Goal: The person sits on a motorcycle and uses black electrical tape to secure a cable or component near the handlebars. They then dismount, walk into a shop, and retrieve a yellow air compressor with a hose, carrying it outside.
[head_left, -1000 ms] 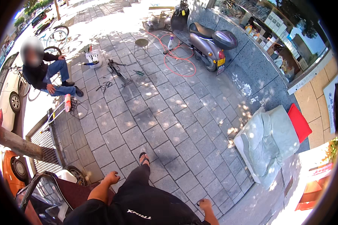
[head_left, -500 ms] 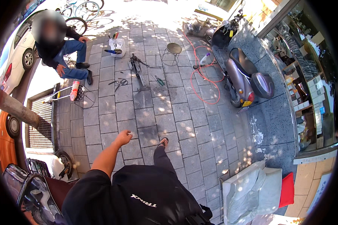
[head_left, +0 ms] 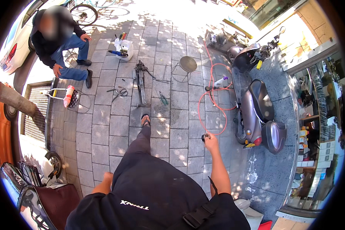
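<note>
My right hand (head_left: 211, 142) is out in front on the right, closed on a small black round object (head_left: 203, 138) whose kind I cannot make out. By my left side my left hand (head_left: 108, 178) shows only in part, its fingers hidden. Ahead of my sandalled foot (head_left: 145, 120) a dark metal stand (head_left: 141, 85) lies on the paving. To its right rest green-handled pliers (head_left: 163, 99); to its left, a dark scissor-like hand tool (head_left: 121, 93). Beyond these is a white bucket (head_left: 125, 53) with tools in it. No tool on the ground touches either hand.
A round stool (head_left: 188, 64) stands ahead. An orange hose (head_left: 199, 115) loops over the paving near a parked scooter (head_left: 253, 111) on the right. At the left are a seated person (head_left: 59, 50), a small seat with a crutch-like frame (head_left: 73, 98) and a tree trunk (head_left: 13, 99).
I have stepped forward, and the stand, stool and scooter appear nearer. My right hand has come into view with the black object. The left hand has dropped back beside my body.
</note>
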A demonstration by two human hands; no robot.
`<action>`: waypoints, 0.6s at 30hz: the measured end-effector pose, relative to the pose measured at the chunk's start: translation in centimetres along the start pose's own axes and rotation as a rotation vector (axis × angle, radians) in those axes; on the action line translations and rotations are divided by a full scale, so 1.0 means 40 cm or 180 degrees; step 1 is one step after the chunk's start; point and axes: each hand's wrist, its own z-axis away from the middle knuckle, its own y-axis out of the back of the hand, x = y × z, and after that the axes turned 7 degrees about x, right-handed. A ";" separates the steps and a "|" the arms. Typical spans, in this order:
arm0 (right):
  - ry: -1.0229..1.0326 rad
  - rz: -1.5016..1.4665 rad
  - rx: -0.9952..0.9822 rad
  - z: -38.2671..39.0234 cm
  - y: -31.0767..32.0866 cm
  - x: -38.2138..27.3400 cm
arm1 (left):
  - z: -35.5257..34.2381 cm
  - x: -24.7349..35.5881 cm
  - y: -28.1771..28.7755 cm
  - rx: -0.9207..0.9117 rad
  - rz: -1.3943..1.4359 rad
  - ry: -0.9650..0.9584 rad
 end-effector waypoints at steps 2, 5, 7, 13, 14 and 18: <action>-0.0121 0.0050 -0.0111 -0.070 -0.014 -0.061 | -0.078 0.070 0.009 -0.0098 0.0489 0.0397; -0.0779 0.0263 -0.0466 -0.083 -0.063 -0.116 | -0.333 0.241 0.116 -0.0111 0.0612 0.0279; -0.1186 0.0542 -0.0915 -0.071 -0.112 -0.150 | -0.527 0.338 0.281 0.0684 -0.0040 -0.0931; -0.1151 0.0906 -0.1502 -0.113 -0.040 -0.091 | -0.788 1.059 0.921 0.0994 0.2875 -0.0515; -0.1235 0.0915 -0.1517 -0.151 -0.048 -0.079 | -0.833 1.118 0.994 0.1089 0.2930 -0.0637; -0.1610 0.0872 -0.1559 -0.344 -0.094 -0.052 | -0.993 1.270 1.109 0.1416 0.2976 -0.0496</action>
